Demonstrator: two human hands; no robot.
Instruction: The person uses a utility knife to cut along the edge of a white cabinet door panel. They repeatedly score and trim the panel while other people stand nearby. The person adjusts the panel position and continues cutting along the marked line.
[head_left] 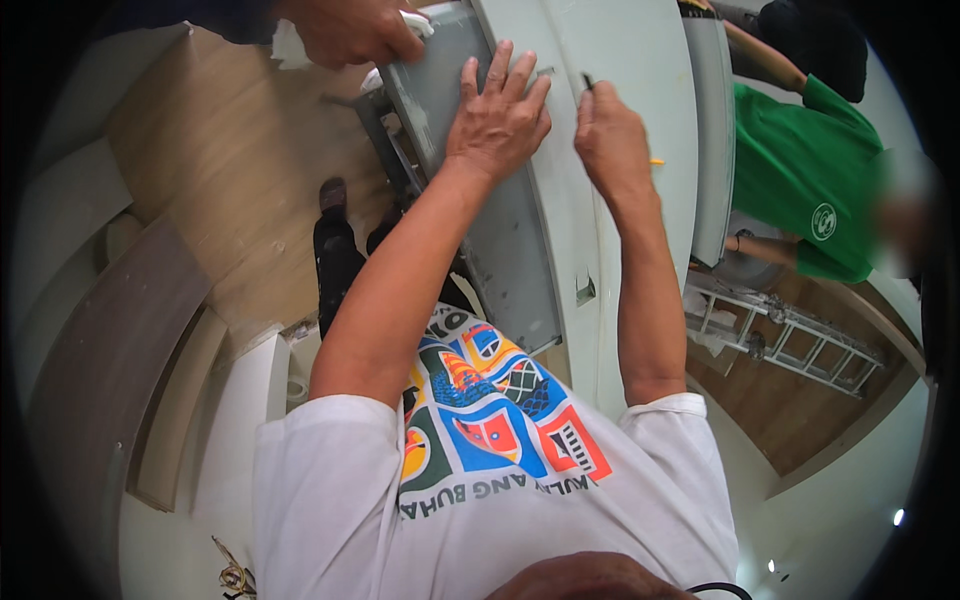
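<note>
My left hand (497,118) lies flat with its fingers spread, across the edge between a grey ledge (515,255) and a pale, long counter-like panel (640,60). To its right, my right hand (612,140) is closed around a slim tool with a dark tip (588,82), held over the pale panel. Most of the tool is hidden in the fist, so its kind does not show. A small yellow piece (656,161) shows beside that hand; whether it belongs to the tool, I cannot tell. A small rectangular cutout (585,290) opens in the panel nearer to me.
At the top left, another person's hand (365,30) holds a white cloth or tissue (415,24) by the ledge. A person in a green shirt (800,170) is beyond the panel at right. Further down lies a metal ladder (790,340). Wood-look floor (215,130) spreads at left.
</note>
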